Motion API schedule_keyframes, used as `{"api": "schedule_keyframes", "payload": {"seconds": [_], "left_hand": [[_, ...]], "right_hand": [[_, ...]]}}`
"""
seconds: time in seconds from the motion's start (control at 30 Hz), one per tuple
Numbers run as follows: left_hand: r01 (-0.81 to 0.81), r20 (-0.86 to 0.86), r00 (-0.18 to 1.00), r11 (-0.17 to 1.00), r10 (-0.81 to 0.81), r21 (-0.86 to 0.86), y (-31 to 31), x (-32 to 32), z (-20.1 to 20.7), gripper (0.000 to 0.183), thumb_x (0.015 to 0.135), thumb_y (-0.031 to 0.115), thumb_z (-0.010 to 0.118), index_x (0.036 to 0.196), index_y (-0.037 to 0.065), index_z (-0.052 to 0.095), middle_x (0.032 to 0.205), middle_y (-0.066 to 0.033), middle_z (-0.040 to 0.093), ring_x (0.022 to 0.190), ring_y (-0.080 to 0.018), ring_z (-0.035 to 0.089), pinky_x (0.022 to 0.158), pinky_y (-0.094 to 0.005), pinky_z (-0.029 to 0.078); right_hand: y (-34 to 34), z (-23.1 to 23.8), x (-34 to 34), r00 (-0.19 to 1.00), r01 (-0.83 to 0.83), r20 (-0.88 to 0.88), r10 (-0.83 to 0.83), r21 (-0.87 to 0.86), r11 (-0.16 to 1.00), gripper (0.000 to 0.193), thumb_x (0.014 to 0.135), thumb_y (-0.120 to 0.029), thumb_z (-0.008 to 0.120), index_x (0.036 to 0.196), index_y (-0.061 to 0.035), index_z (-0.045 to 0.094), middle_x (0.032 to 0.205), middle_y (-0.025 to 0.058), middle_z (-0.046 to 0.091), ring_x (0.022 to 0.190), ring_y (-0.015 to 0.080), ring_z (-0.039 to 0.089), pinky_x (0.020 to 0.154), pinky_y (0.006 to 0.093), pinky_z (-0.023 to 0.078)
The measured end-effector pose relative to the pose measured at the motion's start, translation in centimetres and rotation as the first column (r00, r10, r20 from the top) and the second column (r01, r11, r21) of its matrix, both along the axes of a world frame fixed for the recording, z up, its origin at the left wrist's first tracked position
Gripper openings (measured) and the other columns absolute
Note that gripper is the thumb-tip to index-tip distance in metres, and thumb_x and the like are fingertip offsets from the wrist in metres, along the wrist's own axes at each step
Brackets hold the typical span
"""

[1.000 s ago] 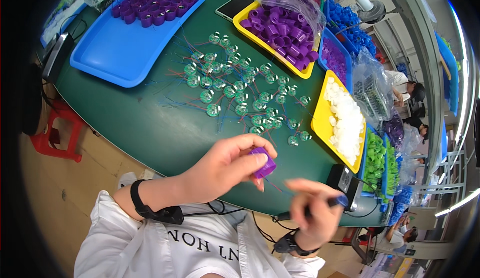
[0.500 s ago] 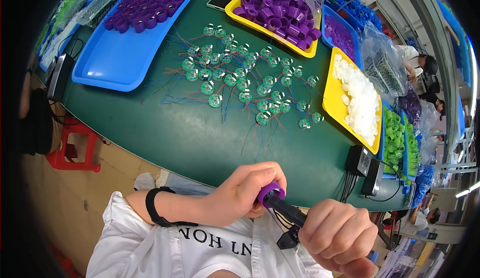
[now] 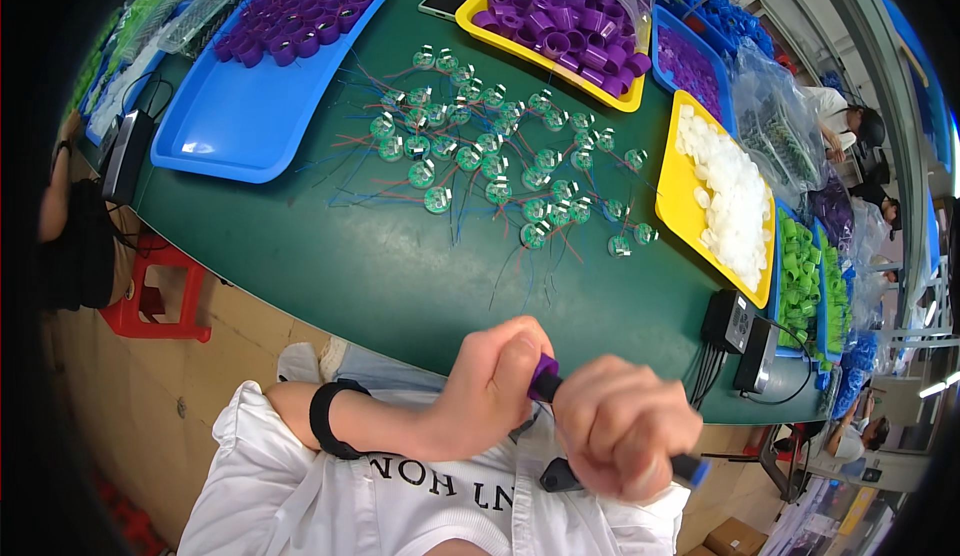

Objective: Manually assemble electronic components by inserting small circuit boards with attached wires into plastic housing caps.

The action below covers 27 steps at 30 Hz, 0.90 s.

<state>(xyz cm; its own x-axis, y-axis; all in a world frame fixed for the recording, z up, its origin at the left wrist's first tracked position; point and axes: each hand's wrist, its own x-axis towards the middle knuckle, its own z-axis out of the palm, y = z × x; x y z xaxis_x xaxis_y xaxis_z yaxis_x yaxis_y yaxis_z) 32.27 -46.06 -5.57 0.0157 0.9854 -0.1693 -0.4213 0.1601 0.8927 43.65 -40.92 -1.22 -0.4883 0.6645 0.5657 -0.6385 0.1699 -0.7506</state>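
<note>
The left hand is clasping a purple tube, which is poking out of its grip toward the right hand, which is clenching a black tool against it.

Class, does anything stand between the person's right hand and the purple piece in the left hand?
Only the black tool gripped in the right hand, which spans the gap to the purple piece in the left hand. Nothing else visible stands there.
</note>
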Motion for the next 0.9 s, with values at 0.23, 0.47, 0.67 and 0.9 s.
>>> {"api": "schedule_keyframes", "payload": {"seconds": [0.23,0.47,0.67,0.9], "left_hand": [[0.176,0.281,0.954,0.957,-0.108,-0.23,1.3,-1.8,0.2,0.039,0.097,0.033,0.028,0.08,0.003,0.048,0.056,-0.0006,0.038,0.045,-0.0057,0.028,0.04,-0.0226,0.023],[0.374,0.535,0.801,0.922,-0.267,-0.101,2.0,-4.4,0.9,0.046,0.099,0.04,0.022,0.09,0.004,0.048,0.066,-0.0033,0.044,0.05,-0.0073,0.029,0.041,-0.0224,0.025],[0.292,0.359,0.878,0.948,-0.317,0.124,0.8,-7.1,0.6,0.024,0.088,0.009,0.056,0.104,0.003,0.04,0.083,-0.0136,0.053,0.057,-0.0119,0.048,0.048,-0.0256,0.04],[-0.093,-0.616,0.639,0.841,0.46,0.533,-0.9,-12.8,-3.6,0.04,0.064,0.007,0.078,0.097,0.001,0.055,0.103,-0.0153,0.057,0.095,-0.022,0.054,0.079,-0.0321,0.045]], "right_hand": [[1.1,-0.8,-0.5,0.992,0.115,0.051,-0.118,0.064,0.991,0.036,0.089,-0.015,0.049,0.058,-0.005,0.033,0.049,0.0019,0.037,0.038,0.0185,0.036,0.037,0.0343,0.033],[1.9,3.7,4.4,0.784,0.014,-0.604,-0.143,-0.213,0.977,0.047,0.094,-0.024,0.048,0.054,-0.0148,0.025,0.044,-0.0045,0.025,0.029,0.0036,0.022,0.026,0.0186,0.016],[2.8,1.7,6.3,0.898,0.178,-0.339,-0.279,-0.3,0.937,0.04,0.095,-0.02,0.045,0.058,-0.0121,0.03,0.045,-0.0023,0.031,0.031,0.0047,0.027,0.028,0.0183,0.019],[4.8,1.8,9.3,0.89,0.439,-0.013,-0.455,-0.241,0.866,0.033,0.089,-0.013,0.047,0.06,-0.0127,0.031,0.049,-0.0013,0.033,0.037,0.0071,0.028,0.035,0.0209,0.02]]}}
